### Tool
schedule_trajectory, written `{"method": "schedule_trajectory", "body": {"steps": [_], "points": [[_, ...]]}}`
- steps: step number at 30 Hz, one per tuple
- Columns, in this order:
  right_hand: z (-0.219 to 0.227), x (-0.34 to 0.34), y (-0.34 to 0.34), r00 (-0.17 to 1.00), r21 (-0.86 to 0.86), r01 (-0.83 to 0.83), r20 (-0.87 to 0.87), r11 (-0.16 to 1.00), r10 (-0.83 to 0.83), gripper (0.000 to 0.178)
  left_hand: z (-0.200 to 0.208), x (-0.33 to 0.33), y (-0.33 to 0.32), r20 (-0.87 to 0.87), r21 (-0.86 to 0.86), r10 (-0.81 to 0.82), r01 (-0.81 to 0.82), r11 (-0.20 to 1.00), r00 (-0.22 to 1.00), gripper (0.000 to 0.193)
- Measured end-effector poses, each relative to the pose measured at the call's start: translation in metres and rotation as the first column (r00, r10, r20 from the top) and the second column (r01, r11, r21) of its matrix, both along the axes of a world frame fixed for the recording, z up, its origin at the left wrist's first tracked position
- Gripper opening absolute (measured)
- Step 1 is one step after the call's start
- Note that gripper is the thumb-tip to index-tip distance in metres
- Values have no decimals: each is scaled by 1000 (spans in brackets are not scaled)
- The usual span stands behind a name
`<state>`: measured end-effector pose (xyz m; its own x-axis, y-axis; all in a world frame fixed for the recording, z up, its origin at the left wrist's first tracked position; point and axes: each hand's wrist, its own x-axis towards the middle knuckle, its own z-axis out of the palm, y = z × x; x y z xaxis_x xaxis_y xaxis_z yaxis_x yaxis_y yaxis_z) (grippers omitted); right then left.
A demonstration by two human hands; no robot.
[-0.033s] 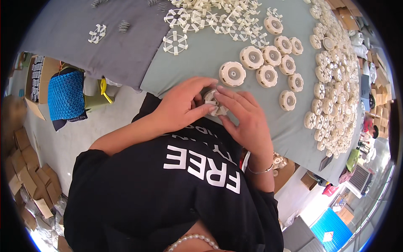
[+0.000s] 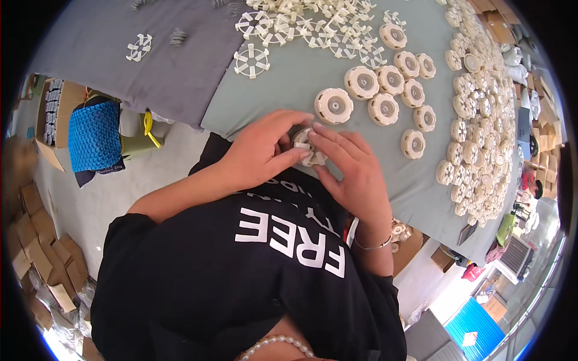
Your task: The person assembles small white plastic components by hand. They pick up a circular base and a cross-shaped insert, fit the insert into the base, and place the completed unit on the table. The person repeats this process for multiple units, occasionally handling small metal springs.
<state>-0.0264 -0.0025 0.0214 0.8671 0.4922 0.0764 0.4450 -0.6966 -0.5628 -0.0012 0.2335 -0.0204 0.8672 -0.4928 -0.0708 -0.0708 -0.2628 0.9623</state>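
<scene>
Between my two hands, at the near edge of the green cloth, is a round cream plastic part (image 2: 309, 150) with a pale spoked ring on it. My left hand (image 2: 265, 144) grips its left side, thumb laid across the top. Curled over the right side is my right hand (image 2: 346, 159), its fingers pressing near the top. Both hands cover much of the part. Just beyond them lies a cream round housing (image 2: 333, 106) with a grey centre, and several similar housings (image 2: 382, 109) spread out to the right.
Pale spoked rings (image 2: 313, 27) are heaped at the far side, with one loose ring (image 2: 251, 61) nearer. Metal springs (image 2: 177, 38) lie on the grey cloth (image 2: 138, 78). Many finished-looking round parts (image 2: 475, 132) crowd the right side. A blue-covered seat (image 2: 94, 138) stands left of the table.
</scene>
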Motion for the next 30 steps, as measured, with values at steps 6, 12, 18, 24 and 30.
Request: {"method": "schedule_trajectory", "body": {"steps": [6,12,18,24,30], "points": [[-35,-40,19,985,-219,100,161,970,-65,87,3,1,-2,46,14,-28,27,1000,999,58],[-39,-34,-21,958,84,234,150,968,-245,67,6,23,-3,5,76,-11,11,997,1000,63],[18,-16,-189,439,-142,841,743,523,-504,50,-15,40,-48,536,304,18,-213,928,844,83],[19,125,-85,857,-26,366,399,930,-326,30,-21,44,-52,428,422,-61,-139,896,902,81],[0,219,-41,911,-406,410,137,817,-389,35,-24,37,-20,491,263,-56,-87,961,869,72]]}}
